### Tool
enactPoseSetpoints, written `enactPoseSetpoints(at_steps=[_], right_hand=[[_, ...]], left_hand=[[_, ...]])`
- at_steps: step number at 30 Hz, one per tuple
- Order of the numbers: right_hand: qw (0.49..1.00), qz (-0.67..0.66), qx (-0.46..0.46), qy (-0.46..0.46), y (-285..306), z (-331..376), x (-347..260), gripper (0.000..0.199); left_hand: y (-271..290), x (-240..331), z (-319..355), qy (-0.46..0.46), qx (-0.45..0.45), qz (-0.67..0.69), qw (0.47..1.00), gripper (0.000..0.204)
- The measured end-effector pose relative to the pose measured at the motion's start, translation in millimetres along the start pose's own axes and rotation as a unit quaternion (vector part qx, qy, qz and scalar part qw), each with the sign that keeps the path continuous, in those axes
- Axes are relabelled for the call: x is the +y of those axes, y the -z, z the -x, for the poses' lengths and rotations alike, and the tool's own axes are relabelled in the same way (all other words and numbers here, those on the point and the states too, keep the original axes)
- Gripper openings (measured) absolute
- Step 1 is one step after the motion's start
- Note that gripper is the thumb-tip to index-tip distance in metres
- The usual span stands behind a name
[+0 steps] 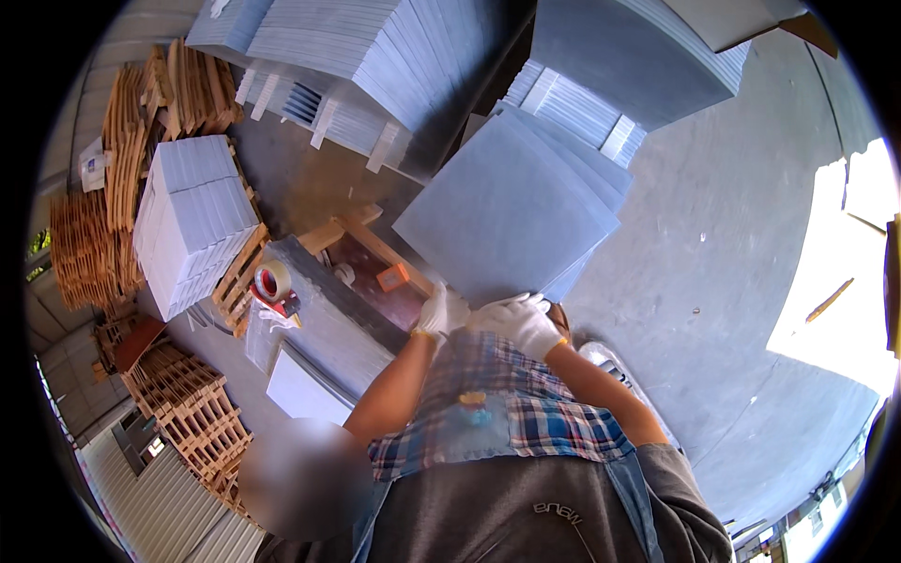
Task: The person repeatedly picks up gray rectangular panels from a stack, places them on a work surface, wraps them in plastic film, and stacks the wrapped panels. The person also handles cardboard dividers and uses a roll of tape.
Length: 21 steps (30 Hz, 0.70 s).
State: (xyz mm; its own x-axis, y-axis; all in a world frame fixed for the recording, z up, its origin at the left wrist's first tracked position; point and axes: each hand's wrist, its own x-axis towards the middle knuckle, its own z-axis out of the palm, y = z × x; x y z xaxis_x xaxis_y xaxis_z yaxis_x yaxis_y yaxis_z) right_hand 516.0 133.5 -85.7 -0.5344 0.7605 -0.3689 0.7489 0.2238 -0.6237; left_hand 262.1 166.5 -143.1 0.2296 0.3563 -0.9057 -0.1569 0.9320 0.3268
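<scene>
Both my hands wear white gloves with yellow cuffs and meet in front of my apron, by the near edge of a stack of flat grey square panels (511,202). My left hand (445,313) is at the stack's near left corner, fingers drawn together; what they hold, if anything, is hidden. Just beside it, my right hand (519,322) lies with its fingers stretched toward the left one, close to the panel edge. Whether either glove touches the panels I cannot tell. The top panels are fanned out, their corners overhanging one another.
Left of my hands, a wooden-framed box (371,246) holds a small orange box (392,277). A tape dispenser (275,289) rests on a grey wrapped surface (324,310). Tall panel stacks (319,42) stand ahead. White boxes (192,220) and wooden pallets (183,394) are at the left.
</scene>
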Motion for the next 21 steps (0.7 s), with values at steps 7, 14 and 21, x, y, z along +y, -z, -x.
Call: enactPoseSetpoints(at_steps=[7,14,21], right_hand=[[0.824,-0.337,0.232,-0.391,139,14,122,0.046],[0.988,0.021,0.005,-0.155,102,-22,-14,0.05],[0.966,0.031,-0.251,-0.055,82,-39,-42,0.04]], left_hand=[[-33,15,7,0.062,0.151,0.012,0.987,0.073],[74,-55,-52,0.046,-0.456,0.359,0.813,0.068],[-27,20,21,0.024,0.07,0.044,0.996,0.057]])
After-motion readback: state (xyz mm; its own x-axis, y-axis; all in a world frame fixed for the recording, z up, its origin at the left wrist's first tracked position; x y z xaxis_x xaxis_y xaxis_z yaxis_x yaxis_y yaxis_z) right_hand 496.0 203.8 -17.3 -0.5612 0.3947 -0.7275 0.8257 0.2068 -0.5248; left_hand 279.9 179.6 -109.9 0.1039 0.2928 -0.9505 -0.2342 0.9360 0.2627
